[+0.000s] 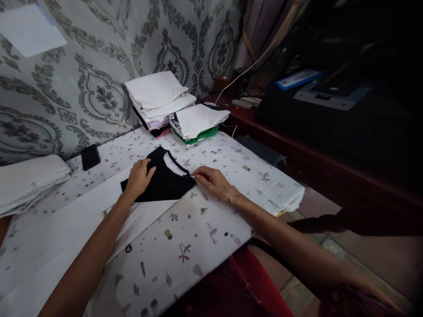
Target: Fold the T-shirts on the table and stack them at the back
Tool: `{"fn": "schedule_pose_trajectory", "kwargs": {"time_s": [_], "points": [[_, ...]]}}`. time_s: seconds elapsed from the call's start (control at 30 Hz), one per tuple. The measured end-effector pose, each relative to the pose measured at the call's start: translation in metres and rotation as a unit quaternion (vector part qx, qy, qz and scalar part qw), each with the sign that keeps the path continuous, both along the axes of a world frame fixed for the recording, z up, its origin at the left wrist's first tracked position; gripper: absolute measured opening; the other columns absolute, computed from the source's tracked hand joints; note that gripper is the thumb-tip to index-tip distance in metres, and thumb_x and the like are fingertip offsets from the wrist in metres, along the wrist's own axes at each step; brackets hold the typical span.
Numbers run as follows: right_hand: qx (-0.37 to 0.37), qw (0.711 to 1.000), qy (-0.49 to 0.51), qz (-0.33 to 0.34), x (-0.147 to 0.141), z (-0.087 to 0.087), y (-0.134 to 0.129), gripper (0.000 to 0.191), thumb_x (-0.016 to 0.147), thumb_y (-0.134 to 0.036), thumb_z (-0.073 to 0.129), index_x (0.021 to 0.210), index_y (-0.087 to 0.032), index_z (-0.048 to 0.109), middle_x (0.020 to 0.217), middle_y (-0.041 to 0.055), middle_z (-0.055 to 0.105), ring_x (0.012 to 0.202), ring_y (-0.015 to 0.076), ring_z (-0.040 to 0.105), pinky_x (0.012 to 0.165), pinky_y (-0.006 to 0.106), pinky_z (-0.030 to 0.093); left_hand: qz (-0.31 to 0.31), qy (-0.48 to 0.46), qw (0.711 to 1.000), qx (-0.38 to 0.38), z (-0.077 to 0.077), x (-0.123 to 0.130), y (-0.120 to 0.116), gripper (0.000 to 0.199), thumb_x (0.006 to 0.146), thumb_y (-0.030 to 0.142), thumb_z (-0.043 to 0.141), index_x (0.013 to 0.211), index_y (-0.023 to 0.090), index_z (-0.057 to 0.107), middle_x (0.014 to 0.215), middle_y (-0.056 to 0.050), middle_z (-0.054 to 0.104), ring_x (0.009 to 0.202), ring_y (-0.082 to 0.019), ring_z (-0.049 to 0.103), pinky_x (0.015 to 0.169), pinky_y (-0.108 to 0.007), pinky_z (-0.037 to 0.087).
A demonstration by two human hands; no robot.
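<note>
A black and white T-shirt (pixel 158 182) lies flat on the cloth-covered table, its black shoulder part and round collar pointing away from me. Its long white part stretches toward the lower left, with some small dark and yellow lettering beside my left forearm. My left hand (pixel 139 178) rests on the black fabric, left of the collar, with thumb and fingers apart. At the shirt's right shoulder, beside the collar, the fingertips of my right hand (pixel 213 181) pinch the edge of the fabric.
Folded clothes form a tall stack (pixel 158 94) and a lower stack (pixel 200 121) near the wall. A black phone-like object (pixel 90 157) lies at the back left, with a folded white cloth (pixel 29 178) beside it. Dark wooden furniture (pixel 317 176) borders the right side.
</note>
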State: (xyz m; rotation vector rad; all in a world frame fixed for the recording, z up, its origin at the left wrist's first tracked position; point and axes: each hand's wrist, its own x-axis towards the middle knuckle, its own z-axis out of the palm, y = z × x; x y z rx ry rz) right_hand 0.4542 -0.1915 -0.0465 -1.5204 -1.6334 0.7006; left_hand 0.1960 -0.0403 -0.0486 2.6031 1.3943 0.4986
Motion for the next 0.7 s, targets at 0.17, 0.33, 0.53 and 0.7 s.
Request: {"fn": "schedule_pose_trajectory", "kwargs": {"time_s": [0.17, 0.33, 0.53, 0.7], "points": [[-0.014, 0.995, -0.098, 0.03, -0.005, 0.003, -0.002, 0.006, 0.087, -0.024, 0.061, 0.087, -0.019, 0.063, 0.091, 0.0048, 0.062, 0.087, 0.0185, 0.057, 0.079, 0.032, 0.045, 0.054, 0.006, 0.998, -0.038, 0.007, 0.008, 0.014, 0.012, 0.087, 0.032, 0.056, 0.093, 0.021, 0.058, 0.09, -0.005, 0.063, 0.09, -0.025, 0.06, 0.084, -0.037, 0.048], [-0.022, 0.99, -0.141, 0.017, -0.009, 0.004, -0.001, 0.01, 0.084, -0.014, 0.057, 0.077, -0.02, 0.058, 0.085, 0.0029, 0.06, 0.084, 0.017, 0.055, 0.078, 0.03, 0.043, 0.063, -0.048, 0.997, 0.003, 0.004, 0.008, 0.012, 0.005, 0.089, 0.024, 0.052, 0.084, 0.023, 0.052, 0.081, -0.001, 0.058, 0.081, -0.02, 0.058, 0.077, -0.033, 0.046], [-0.006, 0.988, -0.153, 0.006, -0.009, -0.001, 0.001, 0.012, 0.083, -0.013, 0.054, 0.074, -0.02, 0.057, 0.083, 0.003, 0.059, 0.083, 0.0175, 0.056, 0.078, 0.03, 0.045, 0.033, -0.054, 0.996, 0.059, 0.006, 0.003, 0.001, 0.014, 0.094, 0.027, 0.049, 0.106, 0.022, 0.054, 0.109, -0.01, 0.062, 0.106, -0.027, 0.057, 0.094, -0.043, 0.047], [0.047, 0.986, -0.158, -0.019, -0.009, -0.003, -0.002, 0.011, 0.085, -0.016, 0.054, 0.089, -0.02, 0.063, 0.092, 0.0062, 0.064, 0.088, 0.0201, 0.059, 0.082, 0.033, 0.049, -0.041, -0.059, 0.996, 0.057, 0.014, -0.027, -0.038, 0.023, 0.099, 0.026, 0.04, 0.118, 0.021, 0.052, 0.117, -0.011, 0.061, 0.113, -0.025, 0.058, 0.099, -0.044, 0.048]]}}
